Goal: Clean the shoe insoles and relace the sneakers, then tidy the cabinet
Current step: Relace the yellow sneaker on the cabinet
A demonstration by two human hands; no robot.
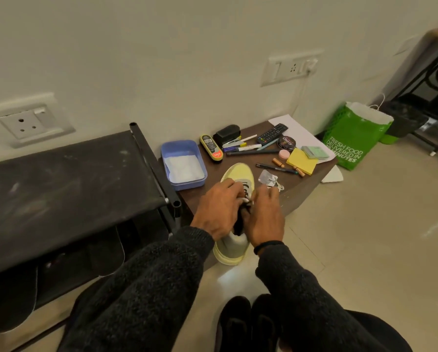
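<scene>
Head view shows one pale yellow sneaker (238, 174) on the dark brown tabletop (312, 181), heel toward us. Our left hand (219, 212) and right hand (265, 219) meet over its tongue, each grip pinched on the white lace (247, 199). We count one blue tray (183, 148) holding white powder, one shoe brush (211, 148), one remote (272, 133), one polish tin (286, 143), one yellow sticky-note pad (302, 161) and several pens, blurred together. One black rack (68, 184) stands left, touching the tabletop. One green bag (352, 138) sits on the beige tiled floor (365, 237) by the white wall (162, 59), which carries two sockets.
</scene>
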